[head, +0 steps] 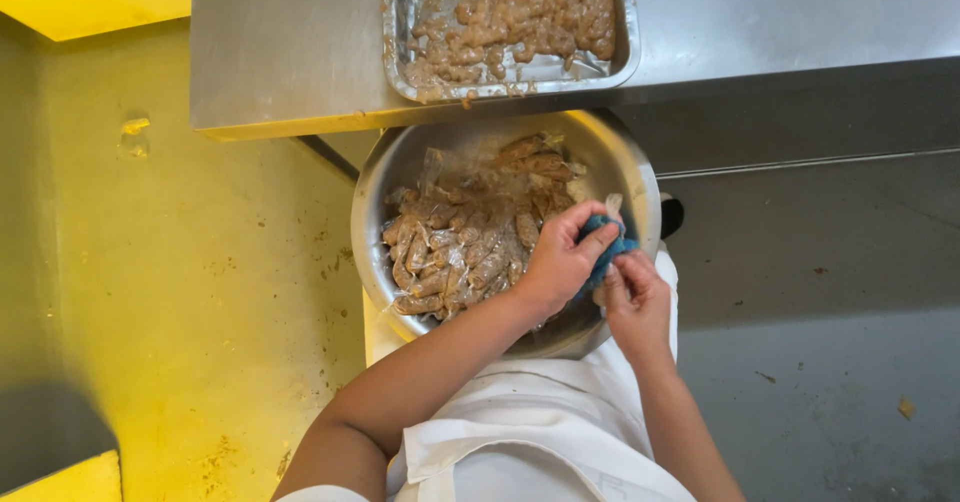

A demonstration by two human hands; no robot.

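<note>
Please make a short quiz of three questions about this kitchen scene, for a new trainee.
1. True or false: the foil tray on the steel counter is empty.
2. What do the left hand and right hand hold between them?
A. a blue piece with clear plastic
B. a knife
C. a spoon
3. Where do the small plastic-wrapped brown pieces lie?

Key:
1. False; it holds brown, sauce-coated pieces.
2. A.
3. In the round metal bowl, below the counter edge.
</note>
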